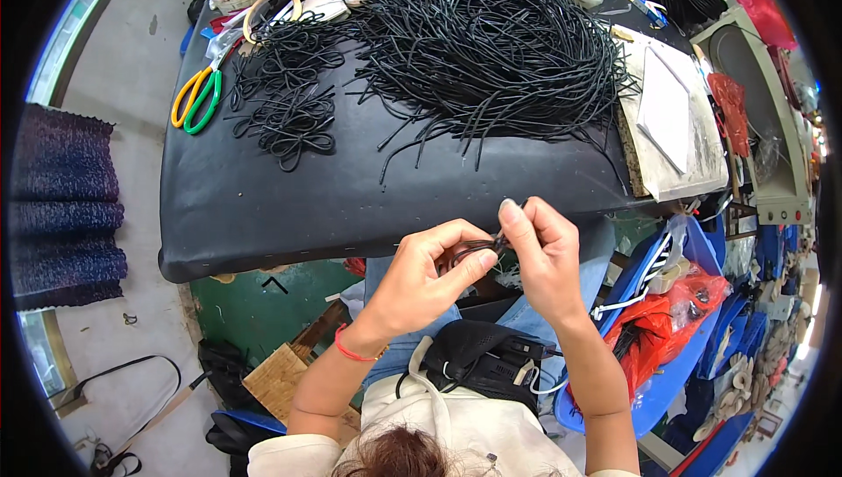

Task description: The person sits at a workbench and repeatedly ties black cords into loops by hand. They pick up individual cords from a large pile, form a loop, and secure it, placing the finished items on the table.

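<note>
Found a pale-walled workshop with a green floor (228, 323) and a tabletop (263, 205) sheathed in smooth black covering.

Toward the far edge, from the middle rightward: recorded one large heap of loose black cords (491, 47), many ends straying toward the near edge. Judged to be stock not yet looped, and by far the greater part.

Toward the far left corner: noted a cluster of black cord bundles (294, 122), looped and gathered, lying too close together to count. Judged finished, though few against the heap.

Just at the near edge, right of its middle: located one looped black cord (474, 253), held up off the covering. Saw the left hand (430, 271) closed around the loops, and the right hand (545, 253) pinching at their right end. Judged partway done; could not tell tied from untied behind the fingertips.

By the left edge: recorded yellow-and-green-handled scissors (217, 93), lying unheld. By the right edge: recorded a cream board (675, 185) bearing a white sheet (664, 109). Below the near edge, at right: recorded a blue tub (671, 389) holding red plastic bags (688, 302).
</note>
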### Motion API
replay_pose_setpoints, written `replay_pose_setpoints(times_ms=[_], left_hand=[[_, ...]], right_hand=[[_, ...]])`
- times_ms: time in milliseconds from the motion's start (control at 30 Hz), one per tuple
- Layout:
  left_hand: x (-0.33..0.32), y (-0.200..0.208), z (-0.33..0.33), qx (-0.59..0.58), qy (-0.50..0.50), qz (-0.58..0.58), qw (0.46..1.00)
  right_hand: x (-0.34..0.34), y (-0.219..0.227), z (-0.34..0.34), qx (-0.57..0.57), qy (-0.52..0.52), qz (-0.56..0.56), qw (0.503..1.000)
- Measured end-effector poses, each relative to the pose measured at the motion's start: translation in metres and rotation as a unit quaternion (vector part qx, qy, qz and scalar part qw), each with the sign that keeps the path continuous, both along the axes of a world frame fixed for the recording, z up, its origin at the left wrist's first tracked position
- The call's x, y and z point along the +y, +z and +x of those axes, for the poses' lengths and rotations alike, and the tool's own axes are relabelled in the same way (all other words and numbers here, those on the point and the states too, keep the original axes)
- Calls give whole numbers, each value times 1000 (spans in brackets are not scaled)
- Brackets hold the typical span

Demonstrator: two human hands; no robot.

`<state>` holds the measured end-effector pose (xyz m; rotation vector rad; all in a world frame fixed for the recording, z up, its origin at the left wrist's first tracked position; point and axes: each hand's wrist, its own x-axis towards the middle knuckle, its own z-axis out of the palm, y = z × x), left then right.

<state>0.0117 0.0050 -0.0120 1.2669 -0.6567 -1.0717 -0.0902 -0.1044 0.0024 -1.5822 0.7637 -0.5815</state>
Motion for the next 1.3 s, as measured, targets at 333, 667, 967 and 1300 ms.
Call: replay_pose_setpoints(times_ms=[333, 667, 967, 1300], left_hand=[[-5, -10, -13, -10, 97, 8, 995], [-3, -2, -10, 54, 114, -13, 992], [-11, -6, -15, 91, 183, -50, 978], [-9, 9, 21, 255, 59, -77, 962]], right_hand=[[-12, -3, 5, 10, 5, 135, 991], [2, 12, -10, -12, 69, 155, 985], [6, 5, -9, -69, 65, 209, 973], [13, 30, -12, -24, -45, -24, 998]])
